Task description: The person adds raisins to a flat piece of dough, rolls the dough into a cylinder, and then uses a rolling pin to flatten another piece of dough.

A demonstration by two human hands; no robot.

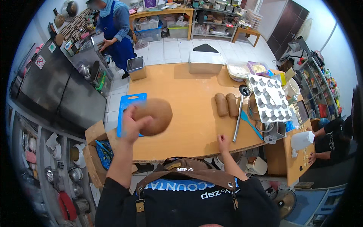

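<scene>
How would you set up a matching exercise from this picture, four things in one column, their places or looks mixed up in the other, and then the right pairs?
Things:
1. Round brown piece
2. Two brown rolls
3. Board
4. Muffin tray

Places and looks:
A. Blue, with a handle slot
B. Lying side by side on the table
C. Silvery, with rows of cups
D. Held in the left hand

Pairs: 1-D, 2-B, 3-A, 4-C
</scene>
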